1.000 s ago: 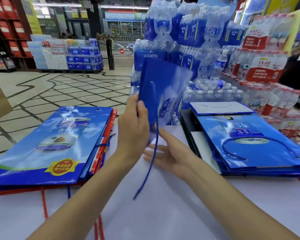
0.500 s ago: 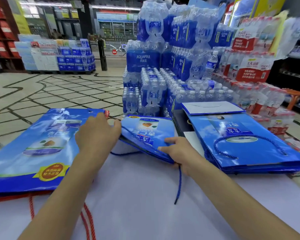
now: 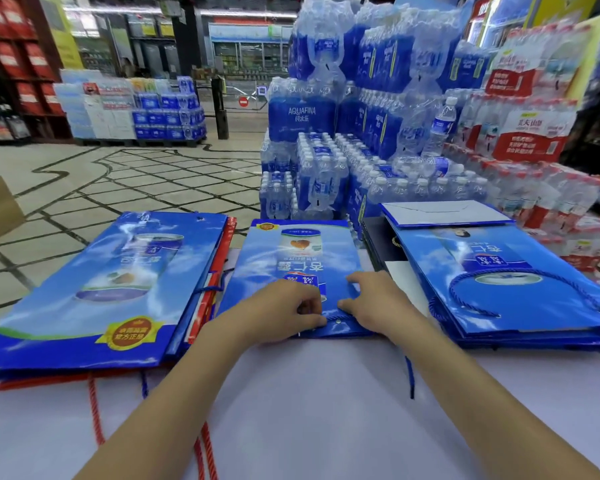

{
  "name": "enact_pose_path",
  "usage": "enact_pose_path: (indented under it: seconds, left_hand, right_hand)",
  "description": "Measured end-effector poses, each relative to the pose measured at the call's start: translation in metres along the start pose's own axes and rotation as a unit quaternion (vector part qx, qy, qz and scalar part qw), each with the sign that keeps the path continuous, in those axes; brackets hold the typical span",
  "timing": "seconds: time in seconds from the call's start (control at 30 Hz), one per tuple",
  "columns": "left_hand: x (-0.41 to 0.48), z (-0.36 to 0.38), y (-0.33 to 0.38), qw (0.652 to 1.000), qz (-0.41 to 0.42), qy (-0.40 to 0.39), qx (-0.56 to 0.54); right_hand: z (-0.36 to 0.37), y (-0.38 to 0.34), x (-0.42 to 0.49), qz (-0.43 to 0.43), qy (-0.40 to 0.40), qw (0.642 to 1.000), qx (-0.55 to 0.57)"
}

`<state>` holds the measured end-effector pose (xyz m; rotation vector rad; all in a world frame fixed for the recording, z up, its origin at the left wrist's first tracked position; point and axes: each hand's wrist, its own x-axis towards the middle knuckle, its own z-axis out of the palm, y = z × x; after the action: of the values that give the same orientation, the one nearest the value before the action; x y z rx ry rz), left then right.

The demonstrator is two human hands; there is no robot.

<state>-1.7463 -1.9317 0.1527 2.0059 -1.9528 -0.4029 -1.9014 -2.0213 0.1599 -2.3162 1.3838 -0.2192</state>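
Note:
A flat blue paper gift bag (image 3: 300, 258) printed with a can lies in the middle of the white table (image 3: 309, 417), its opening edge toward me. My left hand (image 3: 278, 313) sits on that near edge with fingers curled and the thumb pinching the bag's rim beside a metal eyelet. My right hand (image 3: 378, 301) rests on the bag just to the right, index finger and thumb stretched out flat and pressing on it. A blue cord handle (image 3: 411, 379) trails from the bag across the table under my right forearm.
A stack of flat blue and red bags (image 3: 101, 285) lies at the left with red cords hanging off. Another stack of blue bags (image 3: 499, 271) lies at the right. Shrink-wrapped water bottle packs (image 3: 326, 168) rise just behind the table. Tiled shop floor spreads to the far left.
The bag was held upright in the air a second ago. It has been laid down flat on the table between the two stacks, and both hands have moved onto its near edge.

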Motion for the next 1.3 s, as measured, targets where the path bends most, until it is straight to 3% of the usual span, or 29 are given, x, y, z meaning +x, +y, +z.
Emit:
enact_pose_path:
  seconds: [0.13,0.33,0.43,0.53,0.67,0.73,0.9,0.97,1.07,1.3]
  left_hand:
    - [0.001,0.006,0.001,0.999,-0.027,0.025,-0.023]
    - [0.004,0.01,0.003,0.997,-0.053,0.049,-0.011]
    - [0.001,0.004,0.001,0.991,-0.089,0.096,0.012]
    - [-0.002,-0.004,-0.01,0.972,-0.142,0.142,0.12]
    - [-0.009,-0.01,-0.019,0.954,-0.218,0.125,0.165]
    - [-0.009,-0.011,-0.018,0.957,-0.197,0.112,0.183]
    - [0.0,0.003,-0.002,0.991,-0.008,0.043,0.126]
    - [0.004,0.012,0.0,0.99,0.044,0.063,0.119]
    - [0.005,0.014,-0.004,0.991,0.007,0.104,0.087]
    - [0.0,0.008,-0.009,0.994,-0.009,0.083,0.063]
  right_hand:
    - [0.012,0.003,-0.005,-0.045,0.084,0.994,-0.061]
    - [0.012,0.008,-0.005,-0.097,0.12,0.975,-0.158]
    - [0.007,0.01,-0.009,-0.118,0.075,0.986,-0.093]
    - [0.0,0.013,-0.013,-0.127,0.013,0.989,-0.077]
    - [0.0,0.016,-0.01,-0.13,0.031,0.988,-0.071]
    - [0.001,0.016,-0.009,-0.131,0.043,0.988,-0.066]
    - [0.005,0.016,-0.009,-0.149,0.065,0.986,-0.047]
    - [0.005,0.015,-0.009,-0.153,0.057,0.986,-0.044]
    - [-0.001,0.016,-0.01,-0.146,0.021,0.988,-0.035]
    - [-0.003,0.019,-0.009,-0.126,0.029,0.991,-0.027]
